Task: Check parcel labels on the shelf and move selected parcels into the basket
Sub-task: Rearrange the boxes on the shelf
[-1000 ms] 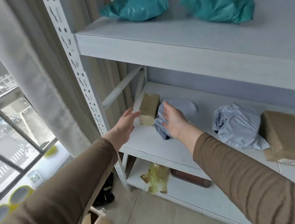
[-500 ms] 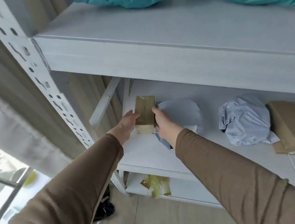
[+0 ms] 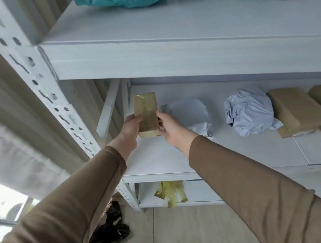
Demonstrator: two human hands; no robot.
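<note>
Both arms in long brown sleeves (image 3: 253,186), plain knit-looking fabric, soft creases, cuffs ending at the wrists. Left hand (image 3: 131,127) and right hand (image 3: 171,129) bare. Rings: can't tell, too blurry.

I see soft daylight from the blown-out glass window (image 3: 7,206) at lower left; the white metal shelf upright (image 3: 30,76) bows with wide-angle distortion, and edges look slightly blurred.
</note>
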